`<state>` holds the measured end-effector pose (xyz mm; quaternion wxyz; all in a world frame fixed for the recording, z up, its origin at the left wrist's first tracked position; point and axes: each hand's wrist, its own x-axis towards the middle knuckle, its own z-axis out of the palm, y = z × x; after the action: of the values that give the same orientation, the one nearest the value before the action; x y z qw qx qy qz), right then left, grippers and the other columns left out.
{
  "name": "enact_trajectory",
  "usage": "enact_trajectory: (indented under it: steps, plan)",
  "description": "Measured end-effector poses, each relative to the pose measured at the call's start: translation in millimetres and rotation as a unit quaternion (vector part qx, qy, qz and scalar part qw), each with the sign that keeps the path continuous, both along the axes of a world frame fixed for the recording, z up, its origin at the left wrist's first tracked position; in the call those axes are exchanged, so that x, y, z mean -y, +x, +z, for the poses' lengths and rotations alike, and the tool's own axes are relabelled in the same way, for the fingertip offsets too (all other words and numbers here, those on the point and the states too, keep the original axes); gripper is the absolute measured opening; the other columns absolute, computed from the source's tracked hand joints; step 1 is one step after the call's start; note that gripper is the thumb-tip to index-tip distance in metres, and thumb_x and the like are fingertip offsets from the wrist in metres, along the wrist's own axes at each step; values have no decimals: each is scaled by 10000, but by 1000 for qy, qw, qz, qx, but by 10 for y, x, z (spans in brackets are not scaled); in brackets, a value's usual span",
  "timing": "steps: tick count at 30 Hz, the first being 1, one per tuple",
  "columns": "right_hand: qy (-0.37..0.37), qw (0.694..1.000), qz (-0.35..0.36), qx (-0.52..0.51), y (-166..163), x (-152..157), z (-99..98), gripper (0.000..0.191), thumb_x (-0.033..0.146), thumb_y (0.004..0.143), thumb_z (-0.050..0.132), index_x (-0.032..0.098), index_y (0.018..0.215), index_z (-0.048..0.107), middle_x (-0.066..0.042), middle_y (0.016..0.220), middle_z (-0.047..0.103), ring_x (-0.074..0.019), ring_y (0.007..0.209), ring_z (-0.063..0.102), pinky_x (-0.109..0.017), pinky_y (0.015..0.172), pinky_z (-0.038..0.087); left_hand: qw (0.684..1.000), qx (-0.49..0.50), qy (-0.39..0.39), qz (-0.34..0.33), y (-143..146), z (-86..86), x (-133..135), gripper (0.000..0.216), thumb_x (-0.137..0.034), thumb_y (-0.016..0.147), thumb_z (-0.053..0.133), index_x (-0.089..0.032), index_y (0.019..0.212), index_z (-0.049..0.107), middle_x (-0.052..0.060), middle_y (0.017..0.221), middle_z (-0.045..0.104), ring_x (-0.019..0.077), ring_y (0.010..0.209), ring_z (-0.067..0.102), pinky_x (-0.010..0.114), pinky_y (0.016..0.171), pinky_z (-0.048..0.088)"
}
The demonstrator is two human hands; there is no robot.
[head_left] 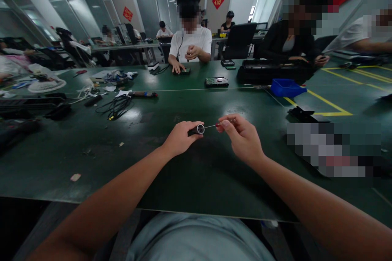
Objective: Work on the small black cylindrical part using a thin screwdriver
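My left hand [181, 138] is closed around a small dark cylindrical part [200, 129]; its round, silver-rimmed end faces right and toward me. What the part belongs to I cannot make out, since my fingers cover much of it. In my right hand [243, 136] is a thin screwdriver [211, 126], its handle pinched between thumb and fingers. The slim metal shaft points left, with the tip at or very near the rim of the cylinder. Both hands are just above the green table [196, 179].
Beyond my hands lies a hard drive [217, 82]. A coiled black cable [118, 106] is on the left, a blue bin [288, 88] and a long black casing [274, 72] on the right. Across the table a person [190, 43] handles a circuit board [181, 71].
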<state>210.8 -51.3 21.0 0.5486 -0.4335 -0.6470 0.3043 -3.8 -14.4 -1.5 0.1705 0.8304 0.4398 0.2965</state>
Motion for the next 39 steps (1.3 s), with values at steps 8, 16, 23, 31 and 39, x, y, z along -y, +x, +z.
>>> enact_trajectory:
  steps: [8,16,23,31,39]
  plan:
    - [-159,960,13,-231,87,-263,-81,253,458,870,649,211,823,625,2,709,610,-148,647,606,-342,699,571,994,-34,63,-81,6,24,-75,367,-295,897,686,-274,1260,630,27,1200,698,232,1147,600,450,1041,369]
    - [-120,970,-18,-210,107,-279,-91,242,459,901,604,222,856,591,-1,773,605,-143,674,600,-340,720,574,997,-51,33,-42,8,14,-84,367,-301,895,680,-283,1259,630,15,1125,707,221,1050,611,423,977,397]
    - [-34,998,-34,-47,108,-203,-105,274,469,958,521,206,970,597,-32,829,665,-167,734,648,-367,747,546,998,-51,29,-36,-15,33,-62,379,-308,899,672,-282,1274,622,25,1132,702,227,1063,607,431,994,392]
    - [19,997,-45,58,62,-108,-32,218,407,980,486,210,967,577,-34,801,692,-180,735,673,-348,710,515,996,-70,41,-36,-6,21,-49,383,-299,874,712,-284,1249,638,17,1119,710,220,1064,610,412,968,386]
    - [51,978,-74,188,82,-79,14,173,352,980,466,227,937,577,-40,766,703,-207,734,691,-348,697,480,995,-94,35,-24,-7,-3,-71,389,-310,865,719,-284,1246,650,27,1095,708,233,1048,608,426,975,384]
